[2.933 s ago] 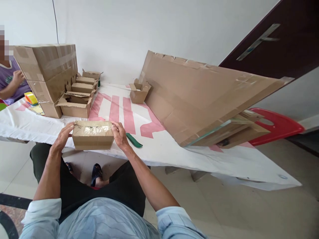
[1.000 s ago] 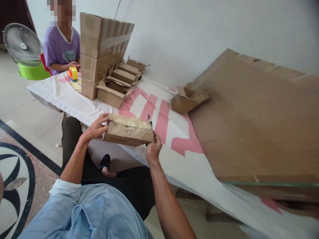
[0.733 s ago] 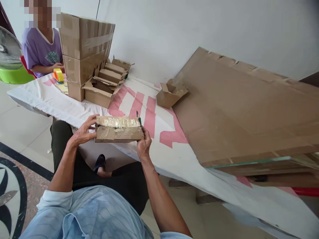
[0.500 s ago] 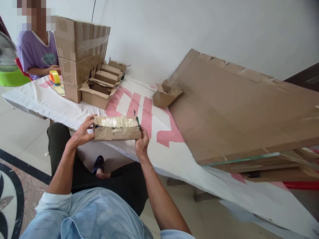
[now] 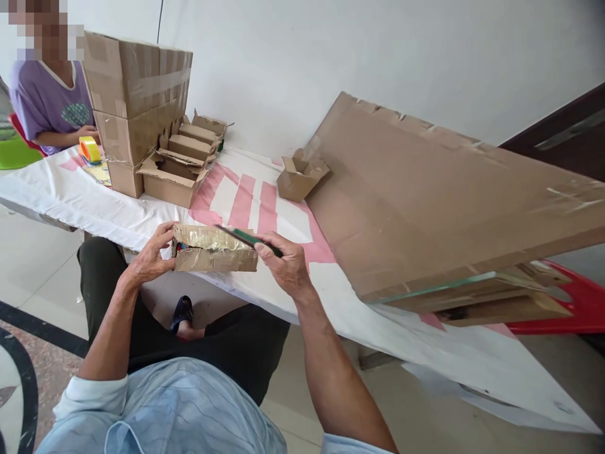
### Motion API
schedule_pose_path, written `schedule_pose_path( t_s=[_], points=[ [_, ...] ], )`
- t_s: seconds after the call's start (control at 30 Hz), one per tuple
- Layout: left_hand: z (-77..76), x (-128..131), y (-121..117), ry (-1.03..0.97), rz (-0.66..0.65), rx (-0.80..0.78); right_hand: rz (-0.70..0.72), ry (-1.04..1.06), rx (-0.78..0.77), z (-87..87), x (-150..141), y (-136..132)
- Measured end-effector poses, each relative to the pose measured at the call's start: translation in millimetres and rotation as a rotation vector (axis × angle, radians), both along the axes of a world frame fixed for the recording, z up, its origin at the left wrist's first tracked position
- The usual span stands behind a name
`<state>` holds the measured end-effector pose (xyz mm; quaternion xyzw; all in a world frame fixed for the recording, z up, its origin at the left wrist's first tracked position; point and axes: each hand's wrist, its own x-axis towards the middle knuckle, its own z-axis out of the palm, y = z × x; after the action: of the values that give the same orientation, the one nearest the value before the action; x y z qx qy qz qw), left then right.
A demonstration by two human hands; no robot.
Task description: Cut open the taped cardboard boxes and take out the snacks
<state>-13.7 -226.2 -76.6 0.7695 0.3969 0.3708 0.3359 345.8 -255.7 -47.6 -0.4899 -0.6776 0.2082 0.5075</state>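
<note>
A small taped cardboard box [image 5: 212, 250] rests at the near edge of the white and pink table cover [image 5: 246, 202]. My left hand [image 5: 151, 257] grips the box's left end, fingers curled round it. My right hand [image 5: 286, 265] is closed on a green-handled knife [image 5: 250, 238]. The knife lies across the box's taped top, pointing left.
A stack of large taped boxes [image 5: 137, 94] and several open small boxes [image 5: 174, 170] stand at the far left. One open small box [image 5: 300, 176] sits mid-table. A big cardboard sheet [image 5: 449, 195] lies on the right. Another person in purple [image 5: 47, 107] sits beside a yellow tape roll [image 5: 89, 150].
My right hand picked up the green knife and, from the box's right end, has laid the blade across the taped top. My left hand stays on the box.
</note>
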Motion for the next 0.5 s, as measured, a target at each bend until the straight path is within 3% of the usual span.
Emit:
schedule_pose_path(
  t_s=[0.1, 0.2, 0.5],
  points=[
    [3.4, 0, -2, 0.010, -0.001, -0.015, 0.168, -0.159, 0.049, 28.8, -6, -9],
    [5.8, 1, -3, 0.011, -0.001, -0.018, 0.251, -0.266, 0.066, 46.9, -11, -11],
    [7.4, 1, -2, 0.010, 0.006, -0.027, 0.344, -0.480, 0.078, 71.6, -17, -3]
  ],
)
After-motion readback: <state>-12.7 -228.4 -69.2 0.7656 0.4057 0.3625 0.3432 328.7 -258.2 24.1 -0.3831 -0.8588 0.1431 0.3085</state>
